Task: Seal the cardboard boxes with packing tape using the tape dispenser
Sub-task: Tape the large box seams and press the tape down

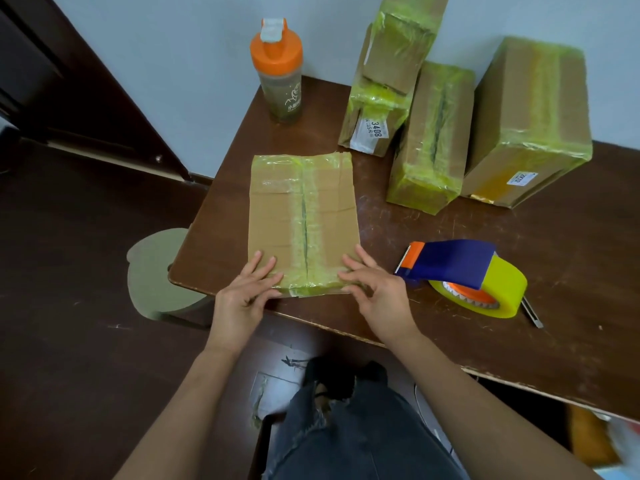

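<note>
So, far left: dark wood door (69,88) against a pale blue-grey wall (180,64), dark floor (69,306), round beige stool (156,271) tucked beside the scratched dark brown wooden table (485,323). Orange-lidded translucent shaker bottle (278,74) stands at the table's far left corner. Flat brown cardboard box with yellowish tape along its centre seam (303,220) lies at the near left edge. Left hand (242,296) rests on its near left corner, fingers spread fairly straight, thumb at the near edge. Right hand (377,292) presses the near right corner, fingers bent on the taped edge. Right of it, blue-and-orange tape dispenser with a yellow tape roll (464,275) sits on the table, untouched. Behind stand three taped cardboard boxes (433,140) near the wall.
</note>
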Demonstrator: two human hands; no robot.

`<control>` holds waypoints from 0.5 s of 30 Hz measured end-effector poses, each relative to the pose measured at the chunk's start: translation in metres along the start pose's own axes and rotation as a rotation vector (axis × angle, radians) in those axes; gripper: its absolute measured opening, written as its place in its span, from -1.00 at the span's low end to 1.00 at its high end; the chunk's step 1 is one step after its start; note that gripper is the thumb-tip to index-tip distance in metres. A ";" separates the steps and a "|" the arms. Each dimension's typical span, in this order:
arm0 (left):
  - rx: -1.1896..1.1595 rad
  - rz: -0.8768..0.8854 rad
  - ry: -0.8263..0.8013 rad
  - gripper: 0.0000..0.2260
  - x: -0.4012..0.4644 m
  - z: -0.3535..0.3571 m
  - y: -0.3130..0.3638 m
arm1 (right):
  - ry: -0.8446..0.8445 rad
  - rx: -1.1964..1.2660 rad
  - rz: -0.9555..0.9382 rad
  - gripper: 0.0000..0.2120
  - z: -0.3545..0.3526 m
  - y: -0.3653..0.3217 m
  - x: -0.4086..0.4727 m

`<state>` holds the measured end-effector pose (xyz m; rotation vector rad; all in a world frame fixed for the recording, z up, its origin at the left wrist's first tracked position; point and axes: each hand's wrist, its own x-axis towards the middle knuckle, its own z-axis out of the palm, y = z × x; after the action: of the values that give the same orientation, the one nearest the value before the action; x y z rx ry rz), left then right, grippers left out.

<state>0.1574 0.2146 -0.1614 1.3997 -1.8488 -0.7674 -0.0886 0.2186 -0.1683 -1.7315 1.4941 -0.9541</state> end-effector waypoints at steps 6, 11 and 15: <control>0.031 0.051 -0.095 -0.54 0.002 -0.012 -0.006 | -0.077 0.032 0.026 -0.70 -0.012 -0.003 0.001; 0.006 0.038 -0.132 -0.47 0.002 -0.012 -0.012 | -0.112 0.014 -0.008 -0.68 -0.013 0.000 0.003; 0.046 0.077 -0.196 -0.47 0.004 -0.018 -0.016 | -0.175 0.017 -0.019 -0.64 -0.021 0.001 0.004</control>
<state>0.1803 0.2060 -0.1629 1.3127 -2.0699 -0.8539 -0.1064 0.2142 -0.1579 -1.7708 1.3554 -0.8000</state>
